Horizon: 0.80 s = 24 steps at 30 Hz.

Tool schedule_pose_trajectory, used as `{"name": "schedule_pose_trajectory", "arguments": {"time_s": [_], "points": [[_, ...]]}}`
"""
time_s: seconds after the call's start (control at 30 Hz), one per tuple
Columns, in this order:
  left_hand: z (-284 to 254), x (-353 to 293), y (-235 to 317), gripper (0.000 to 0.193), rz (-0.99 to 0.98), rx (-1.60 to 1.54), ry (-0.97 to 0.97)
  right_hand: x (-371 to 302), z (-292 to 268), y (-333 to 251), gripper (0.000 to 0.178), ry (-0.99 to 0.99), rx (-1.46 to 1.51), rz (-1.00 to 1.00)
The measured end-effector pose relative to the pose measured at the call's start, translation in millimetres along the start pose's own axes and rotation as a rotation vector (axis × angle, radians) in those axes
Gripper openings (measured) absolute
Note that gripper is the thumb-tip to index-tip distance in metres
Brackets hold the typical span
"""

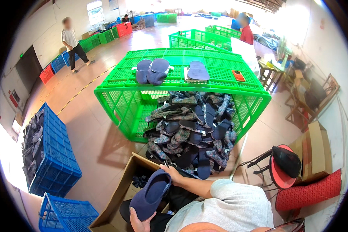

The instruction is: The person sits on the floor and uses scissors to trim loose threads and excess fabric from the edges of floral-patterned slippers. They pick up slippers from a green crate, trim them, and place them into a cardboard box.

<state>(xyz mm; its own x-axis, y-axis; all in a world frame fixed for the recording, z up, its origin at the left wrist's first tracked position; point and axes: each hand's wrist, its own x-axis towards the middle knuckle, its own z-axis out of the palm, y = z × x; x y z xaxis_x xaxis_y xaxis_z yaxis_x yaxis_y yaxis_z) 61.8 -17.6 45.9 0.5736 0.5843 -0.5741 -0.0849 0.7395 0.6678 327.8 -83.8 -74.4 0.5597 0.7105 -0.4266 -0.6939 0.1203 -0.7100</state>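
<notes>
- We hold a dark blue slipper [150,195] between our two hands, low in the view, just above the open cardboard box [114,201] that sits in front of our knees.
- The slipper's long axis runs on a slant: its near end sits low and to the left, its far end rises up and to the right.
- Our left hand [140,223] cups the near, lower end from underneath; its fingers curl up around the sole, though most of the hand is cut off by the lower edge, so we cannot tell how tightly they close.
- Our right hand [174,173] meets the far, upper end; its fingers [167,165] pinch the rim there, pressed together rather than spread.
- So the slipper lies between the hands, each end touching one of them, and the right hand is the one nearer the heap.
- The heap of slippers [191,133], dark blue and patterned, spills from the green crate [116,98] tipped on its side, just beyond the right hand.
- The box lies directly under the slipper, nearer to the left hand; a few dark pieces [140,180] already lie inside it.
- Blue crates [56,154] stand well apart on the floor to our left.
</notes>
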Motion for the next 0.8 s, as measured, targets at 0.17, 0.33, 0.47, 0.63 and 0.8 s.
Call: {"name": "schedule_pose_trajectory", "arguments": {"time_s": [0.17,0.33,0.47,0.63,0.8], "points": [[2,1,1,0.074,-0.014,-0.006,0.003,3,-5,3,0.034,-0.001,0.061,0.004],[5,2,0,0.071,-0.056,-0.009,0.037,3,-12,-1,0.033,-0.012,0.009,0.049],[1,-1,-1,0.066,-0.051,0.01,0.046,5,-7,0,0.033,-0.007,0.024,0.076],[-4,5,-5,0.052,0.026,0.041,-0.08,10,-18,6,0.034,-0.009,0.062,0.054],[-12,6,-5,0.049,0.024,-0.057,-0.035,8,-9,2,0.031,-0.013,0.065,0.095]]}}
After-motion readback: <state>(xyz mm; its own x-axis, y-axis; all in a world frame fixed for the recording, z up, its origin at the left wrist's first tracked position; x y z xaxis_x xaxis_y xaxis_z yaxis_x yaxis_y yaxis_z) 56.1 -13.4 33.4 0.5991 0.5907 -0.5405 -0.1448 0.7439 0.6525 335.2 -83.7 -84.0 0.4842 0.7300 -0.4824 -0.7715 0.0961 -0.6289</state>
